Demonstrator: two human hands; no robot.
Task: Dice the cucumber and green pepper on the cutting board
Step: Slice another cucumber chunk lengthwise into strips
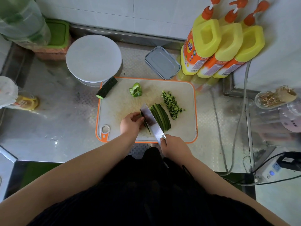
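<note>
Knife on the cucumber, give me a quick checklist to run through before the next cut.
1. Left hand holds the cucumber piece steady beside the blade: ok.
2. Left fingertips tucked back from the knife edge: cannot tell, they sit right against the blade.
3. Right hand grips the knife handle firmly: ok.
4. Cut cucumber strips lie clear on the far side of the blade: ok.
5. Diced cucumber piled apart from the cutting line: ok.
6. Green pepper and cucumber chunk out of the way on the cutting board: ok, though the chunk overhangs the board's edge.
</note>
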